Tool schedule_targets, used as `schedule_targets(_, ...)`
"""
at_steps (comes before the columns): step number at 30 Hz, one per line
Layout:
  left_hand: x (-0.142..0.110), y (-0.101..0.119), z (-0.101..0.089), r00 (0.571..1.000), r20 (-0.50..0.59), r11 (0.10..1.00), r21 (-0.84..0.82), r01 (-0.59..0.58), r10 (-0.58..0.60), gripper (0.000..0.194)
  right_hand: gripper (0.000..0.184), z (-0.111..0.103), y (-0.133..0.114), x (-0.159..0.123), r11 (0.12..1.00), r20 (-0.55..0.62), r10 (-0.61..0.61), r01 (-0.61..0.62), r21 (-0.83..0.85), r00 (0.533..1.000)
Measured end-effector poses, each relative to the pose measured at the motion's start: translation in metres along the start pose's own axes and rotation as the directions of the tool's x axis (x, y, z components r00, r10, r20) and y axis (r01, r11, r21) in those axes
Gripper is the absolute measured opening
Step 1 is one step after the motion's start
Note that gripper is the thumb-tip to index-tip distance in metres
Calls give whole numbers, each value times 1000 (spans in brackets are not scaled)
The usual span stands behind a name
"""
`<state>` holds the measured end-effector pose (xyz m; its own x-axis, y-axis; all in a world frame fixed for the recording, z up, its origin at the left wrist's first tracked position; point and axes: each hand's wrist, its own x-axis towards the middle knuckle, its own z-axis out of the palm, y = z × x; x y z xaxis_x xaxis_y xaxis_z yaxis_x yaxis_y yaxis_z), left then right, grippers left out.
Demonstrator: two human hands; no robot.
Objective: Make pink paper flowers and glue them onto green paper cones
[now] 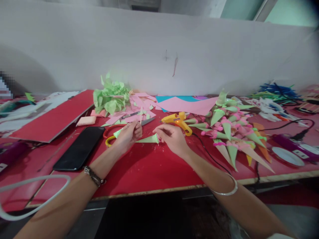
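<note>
My left hand is closed around a thin pale stick that pokes up above the fingers. A scrap of shiny green paper shows beside its wrist side. On the red table lies a light green paper cone, its wide end trimmed with something pink. Right beside that wide end is my right hand, thumb and fingers drawn together. Whatever lies between those fingertips is hidden. Scissors with red and yellow handles lie partly behind my left hand. A yellow glue gun rests just beyond my right hand.
A black phone lies left of my arms. To the right are piled paper cones, a white dish and a purple power strip. Green crepe paper, pink sheets and a red board lie toward the wall.
</note>
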<state>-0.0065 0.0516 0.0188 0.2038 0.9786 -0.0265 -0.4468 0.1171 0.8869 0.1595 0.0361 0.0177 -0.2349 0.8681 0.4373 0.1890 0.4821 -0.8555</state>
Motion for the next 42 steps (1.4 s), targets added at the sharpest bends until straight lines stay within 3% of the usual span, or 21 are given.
schedule_targets(4, -1, 2, 1, 997, -33, 998, -4, 62, -63, 38, 17, 0, 1, 0, 998, -1, -43, 43, -52, 999)
schedule_targets(9, -3, 2, 2, 995, -55, 997, 5, 83, -82, 20, 23, -2, 2, 2, 989, -2, -123, 122, -87, 992)
schedule_targets(18, -2, -2, -4, 995, -77, 996, 63, -63, 68, 22, 19, -1, 1, 1, 994, 10, -92, 92, -63, 996)
schedule_targets(21, -3, 0, -2, 994, -80, 997, 46, -68, 71, 21, 18, -2, 1, 1, 990, 6, -106, 106, -90, 994)
schedule_targets(26, -5, 1, 1, 999, -40, 999, 38, -22, 23, 14, 19, -1, 4, 0, 1000, 34, -2, 2, -3, 999)
schedule_targets(32, -3, -2, -3, 1000, -23, 999, 38, 3, -2, 14, 15, -2, 4, 2, 989, -46, -88, 82, -119, 995)
schedule_targets(36, -1, -2, -5, 999, -35, 999, 3, 32, -32, 10, 23, -1, 5, 2, 998, -28, -47, 46, -36, 998)
schedule_targets(42, -1, -1, -3, 996, -89, 998, -56, 18, -23, 13, 24, -1, 4, 1, 997, 16, -55, 56, -53, 998)
